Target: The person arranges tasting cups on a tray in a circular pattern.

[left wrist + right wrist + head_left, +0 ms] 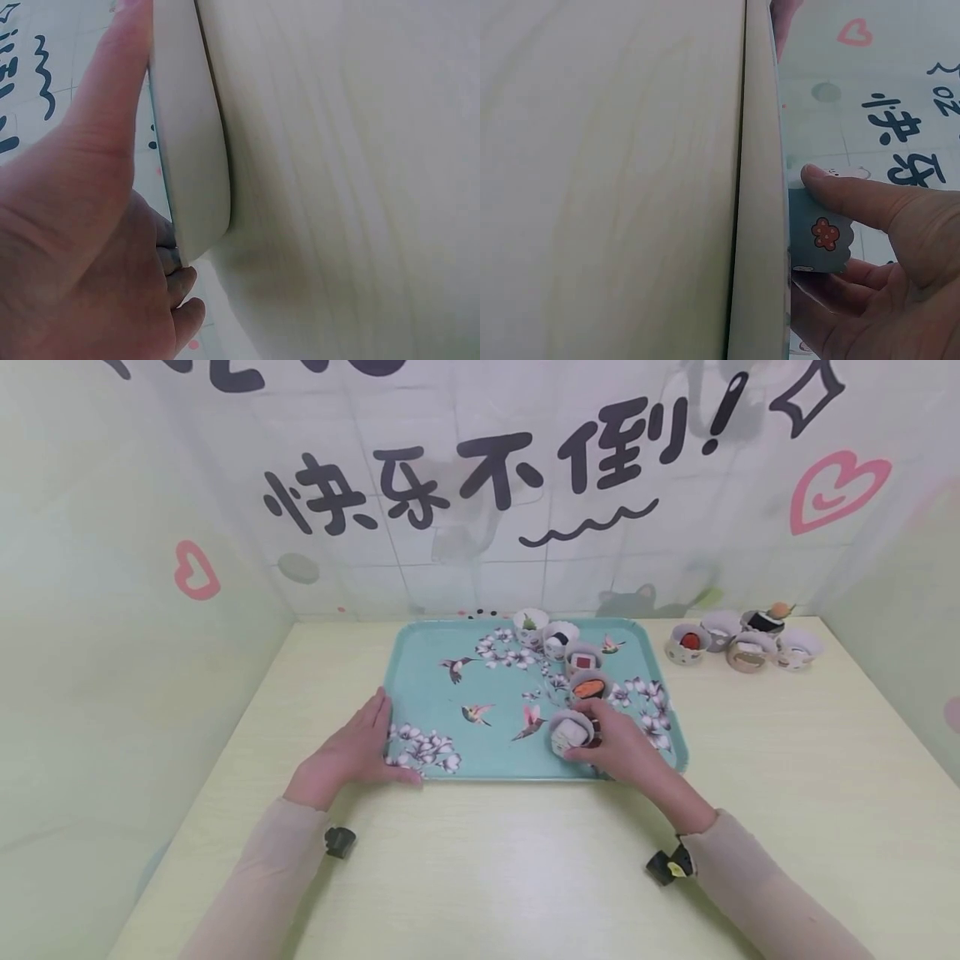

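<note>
My left hand [352, 745] lies against the front left corner of a turquoise tray [431, 693] printed with birds and blossoms. Its fingers run along the left side and its thumb along the front edge. Over the tray's front right part, my right hand [618, 742] pinches a small paper baking cup [567, 732] with a whitish piece inside. In the right wrist view the cup's blue-grey wall [821, 229] bears a red flower, thumb on one side and fingers on the other. A cup with an orange-topped sushi piece [588, 687] stands just behind the held one.
Farther back on the tray stand cups with a red square-centred piece [583, 658], a black-and-white piece [558, 641] and a green-topped piece [530, 625]. Several more filled cups [750, 652] cluster on the table [810, 760] at the back right. A printed wall [480, 543] rises behind.
</note>
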Demonstrator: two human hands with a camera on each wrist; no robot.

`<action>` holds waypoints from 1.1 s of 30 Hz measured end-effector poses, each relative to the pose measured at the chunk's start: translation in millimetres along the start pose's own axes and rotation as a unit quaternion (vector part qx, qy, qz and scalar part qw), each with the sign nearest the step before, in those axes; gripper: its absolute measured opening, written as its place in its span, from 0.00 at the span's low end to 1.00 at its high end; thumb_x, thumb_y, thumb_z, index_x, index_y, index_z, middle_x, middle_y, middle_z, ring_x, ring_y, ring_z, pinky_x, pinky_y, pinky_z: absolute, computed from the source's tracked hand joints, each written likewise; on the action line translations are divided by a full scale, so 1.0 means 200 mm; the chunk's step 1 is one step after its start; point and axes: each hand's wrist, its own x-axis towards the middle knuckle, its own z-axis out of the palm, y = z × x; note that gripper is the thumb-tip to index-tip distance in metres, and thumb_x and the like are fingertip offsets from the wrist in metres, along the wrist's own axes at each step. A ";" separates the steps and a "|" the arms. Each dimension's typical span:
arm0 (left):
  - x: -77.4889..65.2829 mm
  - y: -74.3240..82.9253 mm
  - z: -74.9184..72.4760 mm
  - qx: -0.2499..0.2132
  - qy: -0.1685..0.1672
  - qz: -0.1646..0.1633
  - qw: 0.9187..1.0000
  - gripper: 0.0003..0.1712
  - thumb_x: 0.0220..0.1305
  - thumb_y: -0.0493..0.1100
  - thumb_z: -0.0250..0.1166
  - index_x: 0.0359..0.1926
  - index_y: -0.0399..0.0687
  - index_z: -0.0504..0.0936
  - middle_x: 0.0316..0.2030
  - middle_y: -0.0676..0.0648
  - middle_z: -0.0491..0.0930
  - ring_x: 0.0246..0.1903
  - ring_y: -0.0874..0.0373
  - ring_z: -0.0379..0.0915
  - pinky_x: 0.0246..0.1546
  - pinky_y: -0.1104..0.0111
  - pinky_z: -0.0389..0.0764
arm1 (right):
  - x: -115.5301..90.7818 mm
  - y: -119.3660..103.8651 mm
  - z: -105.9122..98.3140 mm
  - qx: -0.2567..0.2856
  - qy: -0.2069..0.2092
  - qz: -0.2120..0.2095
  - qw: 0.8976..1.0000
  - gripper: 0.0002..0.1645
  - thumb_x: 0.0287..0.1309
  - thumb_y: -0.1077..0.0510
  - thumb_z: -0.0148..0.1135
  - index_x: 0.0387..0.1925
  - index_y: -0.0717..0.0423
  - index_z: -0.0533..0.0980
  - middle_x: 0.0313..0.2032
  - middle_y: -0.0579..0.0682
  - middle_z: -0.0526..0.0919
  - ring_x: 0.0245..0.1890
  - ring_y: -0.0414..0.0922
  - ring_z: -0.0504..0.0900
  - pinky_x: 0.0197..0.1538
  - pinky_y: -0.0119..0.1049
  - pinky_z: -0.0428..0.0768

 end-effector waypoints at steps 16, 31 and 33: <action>0.00 0.00 -0.01 0.008 -0.011 -0.006 1.000 0.85 0.40 0.78 0.71 0.76 0.27 0.35 0.78 0.29 0.30 0.78 0.34 0.32 0.77 0.45 0.52 | -0.01 0.00 -0.04 0.011 -0.014 0.012 1.000 0.37 0.56 0.58 0.73 0.64 0.61 0.67 0.56 0.61 0.81 0.56 0.55 0.81 0.57 0.49 0.83; 0.01 -0.01 0.00 0.008 -0.010 -0.001 1.000 0.86 0.39 0.79 0.71 0.76 0.28 0.35 0.78 0.30 0.29 0.78 0.34 0.31 0.77 0.45 0.50 | 0.00 0.04 -0.06 -0.033 0.029 0.017 0.999 0.31 0.56 0.55 0.73 0.56 0.64 0.71 0.47 0.60 0.83 0.47 0.53 0.83 0.51 0.47 0.84; 0.01 -0.01 0.00 0.008 -0.011 0.000 1.000 0.86 0.39 0.79 0.71 0.76 0.27 0.34 0.78 0.30 0.29 0.78 0.34 0.31 0.77 0.46 0.49 | 0.00 0.05 -0.07 -0.033 0.031 0.014 0.999 0.30 0.56 0.55 0.73 0.56 0.64 0.71 0.47 0.60 0.83 0.47 0.53 0.82 0.51 0.47 0.84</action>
